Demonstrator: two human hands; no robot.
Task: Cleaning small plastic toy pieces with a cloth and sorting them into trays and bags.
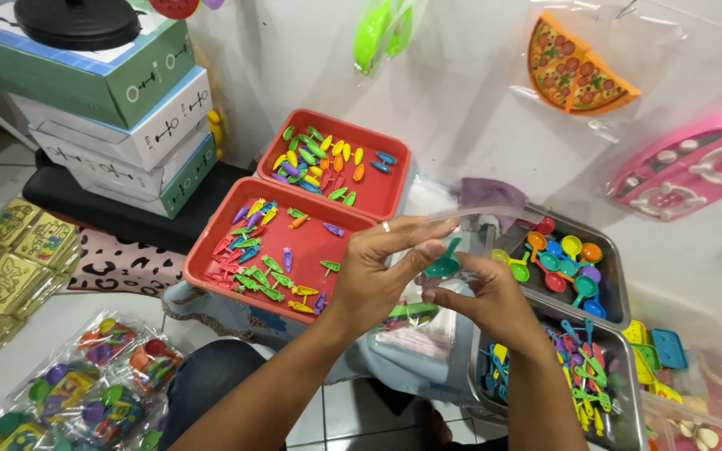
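both hands (436,280) at clear bag (470,225) (teal scoop (444,266) half-hidden)

Two red trays (211,255) sit side by side, the nearer one scattered with small carrot-shaped plastic pieces (252,276) in many colours, the farther red tray (399,179) holding brighter leaf-shaped bits (319,159). To the right, a metal tray (616,288) contains little coloured toy pans (566,259), and a second metal tray (482,392) just below it holds mixed toy utensils (582,372). Stacked cardboard boxes (135,117) stand at upper left, with a black round lid (77,21) on top. Sealed bags of assorted toys (85,388) lie at lower left, beside what look like yellow packets (6,259). On the wall hang a bagged toy pizza (578,71) and a pink toy stove (687,167).
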